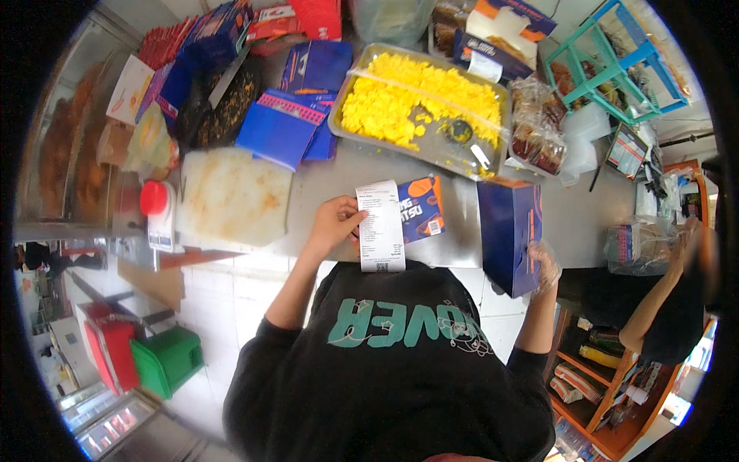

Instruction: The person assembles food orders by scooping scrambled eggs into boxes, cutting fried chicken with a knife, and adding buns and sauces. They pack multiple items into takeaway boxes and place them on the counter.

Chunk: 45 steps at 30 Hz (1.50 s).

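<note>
My left hand [336,225] pinches the left edge of a long white paper receipt [382,235], which hangs near the table's front edge. Behind the receipt lies a blue and orange printed card or flat box [423,202], partly covered by it. To the right, my right hand [545,269], in a thin clear glove, grips the side of a dark blue cardboard box [509,231] with orange marks. The box stands at the table edge, and some of my right fingers are hidden behind it.
A metal tray [431,155] of yellow crumbly food lies beyond my hands. Left are a stained white cutting board [235,196], a red-capped bottle [160,215] and folded blue boxes [277,127]. Bagged brown food [539,127] and a teal basket [608,69] stand right. A co-worker's arm [654,296] holds a plastic-wrapped package [639,248].
</note>
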Each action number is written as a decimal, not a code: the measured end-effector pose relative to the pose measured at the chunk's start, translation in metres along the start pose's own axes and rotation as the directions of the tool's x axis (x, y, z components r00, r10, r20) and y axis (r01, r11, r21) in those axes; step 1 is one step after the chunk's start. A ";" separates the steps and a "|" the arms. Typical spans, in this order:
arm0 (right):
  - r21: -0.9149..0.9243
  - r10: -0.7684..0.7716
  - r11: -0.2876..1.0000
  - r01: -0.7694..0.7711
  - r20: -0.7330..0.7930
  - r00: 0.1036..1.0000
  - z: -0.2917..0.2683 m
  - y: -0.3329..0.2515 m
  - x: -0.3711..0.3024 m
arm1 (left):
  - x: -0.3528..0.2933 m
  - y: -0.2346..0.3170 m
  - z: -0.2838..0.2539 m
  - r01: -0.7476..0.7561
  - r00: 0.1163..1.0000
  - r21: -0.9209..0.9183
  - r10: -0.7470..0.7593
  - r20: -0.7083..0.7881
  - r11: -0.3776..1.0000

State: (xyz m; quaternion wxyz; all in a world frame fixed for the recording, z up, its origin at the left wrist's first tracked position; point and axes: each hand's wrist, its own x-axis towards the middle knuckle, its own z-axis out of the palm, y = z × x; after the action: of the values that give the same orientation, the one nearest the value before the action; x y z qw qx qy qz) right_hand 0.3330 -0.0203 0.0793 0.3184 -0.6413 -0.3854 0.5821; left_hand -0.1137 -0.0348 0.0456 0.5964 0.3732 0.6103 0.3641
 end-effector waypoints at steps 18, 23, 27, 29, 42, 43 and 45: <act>-0.454 -0.140 -0.265 0.850 0.891 0.432 0.235 -0.101 0.029 | -0.036 -0.079 -0.028 0.001 0.996 -0.404 -0.035 -0.077 0.915; -0.596 -0.322 -0.117 0.794 0.780 0.537 0.177 -0.081 0.013 | -0.014 -0.056 0.006 0.201 0.965 -0.387 -0.115 0.234 0.900; -0.781 -0.345 -0.051 0.623 0.599 0.723 0.092 -0.063 -0.007 | 0.005 -0.033 0.082 0.113 0.884 -0.091 -0.059 0.464 0.989; -0.887 -0.327 -0.044 0.459 0.447 0.833 0.046 -0.058 -0.018 | 0.022 -0.026 0.141 0.142 0.817 -0.125 -0.045 0.575 0.982; -0.973 -0.546 0.148 -0.177 -0.230 0.806 -0.202 -0.058 0.016 | 0.121 -0.004 0.388 -0.163 0.745 0.048 0.091 0.661 0.985; -0.961 -0.578 0.204 -0.186 -0.271 0.770 -0.204 -0.060 0.018 | 0.132 0.002 0.376 -0.345 0.763 -0.091 0.335 0.553 0.934; -0.944 -0.700 0.329 0.035 -0.218 0.680 -0.196 -0.063 0.021 | 0.171 0.028 0.339 -0.518 0.812 0.120 0.443 0.379 0.847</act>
State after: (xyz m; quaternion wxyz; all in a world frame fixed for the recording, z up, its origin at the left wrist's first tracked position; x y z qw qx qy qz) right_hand 0.5205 0.0376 0.1460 0.1668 -0.7388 -0.6513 -0.0456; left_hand 0.2241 0.1298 -0.0157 0.5350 0.6354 0.4201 0.3655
